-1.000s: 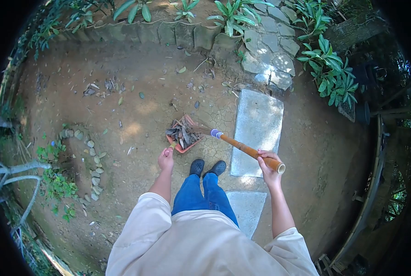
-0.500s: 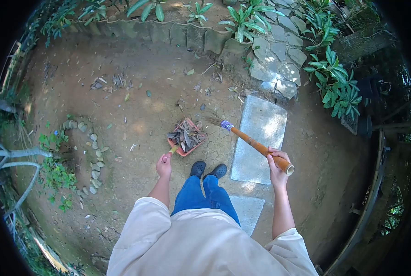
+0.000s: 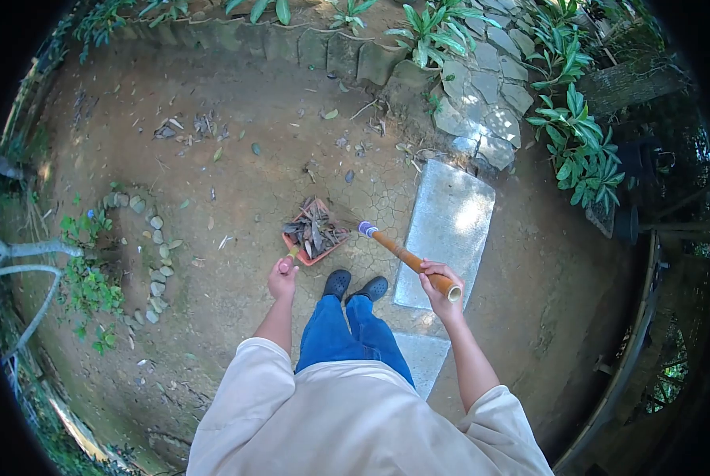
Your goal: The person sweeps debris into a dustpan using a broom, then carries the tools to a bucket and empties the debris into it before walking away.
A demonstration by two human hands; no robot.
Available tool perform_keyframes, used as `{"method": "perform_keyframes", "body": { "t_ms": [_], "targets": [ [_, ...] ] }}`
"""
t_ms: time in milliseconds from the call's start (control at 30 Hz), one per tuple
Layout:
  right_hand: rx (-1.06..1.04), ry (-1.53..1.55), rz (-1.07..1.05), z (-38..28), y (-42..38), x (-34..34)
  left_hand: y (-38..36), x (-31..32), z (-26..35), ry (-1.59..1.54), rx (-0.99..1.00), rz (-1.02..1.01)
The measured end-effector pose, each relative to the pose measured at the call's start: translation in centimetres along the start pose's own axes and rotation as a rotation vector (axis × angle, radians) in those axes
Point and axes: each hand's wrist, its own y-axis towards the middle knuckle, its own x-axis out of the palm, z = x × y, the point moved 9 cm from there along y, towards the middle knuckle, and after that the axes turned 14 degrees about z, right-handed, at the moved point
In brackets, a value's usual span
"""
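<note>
My left hand [image 3: 282, 278] is closed around the handle of an orange-red dustpan [image 3: 329, 252], in front of my feet. Dry brown leaves [image 3: 315, 228] are heaped in the pan. My right hand [image 3: 442, 287] grips the thick bamboo handle of a stick broom [image 3: 402, 254] near its hollow end. Purple binding [image 3: 367, 228] wraps the broom's neck, and its thin bristles point at the right side of the dustpan, faint against the soil.
Pale concrete slabs [image 3: 448, 230] lie to the right, leading to a stone path [image 3: 490, 99]. A stone ring [image 3: 158, 270] and shrub [image 3: 93, 289] are at left. Loose leaves [image 3: 204, 125] dot the soil near the tile edging [image 3: 311, 47]. A rail [image 3: 633, 349] runs along the right.
My right hand has brought the broom left and slightly down, so its bristles are now close beside the dustpan. The left hand still holds the leaf-filled pan.
</note>
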Motion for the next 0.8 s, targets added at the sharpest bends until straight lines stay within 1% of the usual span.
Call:
{"method": "perform_keyframes", "body": {
  "t_ms": [133, 233, 333, 433, 533, 733, 800],
  "targets": [
    [0.036, 0.038, 0.051, -3.6, -0.3, -3.1, 0.1, -0.6, 1.8, 0.161, 0.062, 0.023],
    [0.009, 0.052, 0.055, -6.3, -0.2, -4.9, -0.4, -1.5, 4.2, 0.139, 0.185, 0.039],
    [-0.006, 0.037, 0.081, -8.1, -0.2, -6.0, -1.2, -2.0, 5.8, 0.017, 0.187, 0.058],
    [0.010, 0.044, 0.143, -9.4, -0.4, -7.1, -1.5, -1.6, 7.5, -0.212, 0.165, 0.001],
    [0.033, 0.084, 0.228, -9.6, -1.3, -8.6, -1.9, -2.2, 10.7, -0.225, 0.250, 0.003],
    [0.041, 0.140, 0.387, -10.4, -3.8, -11.9, -3.0, -4.0, 15.9, -0.410, 0.281, -0.019],
    [0.073, 0.138, 0.457, -10.6, -4.6, -13.3, -3.7, -4.7, 17.4, -0.427, 0.304, -0.051]
  ]
}}
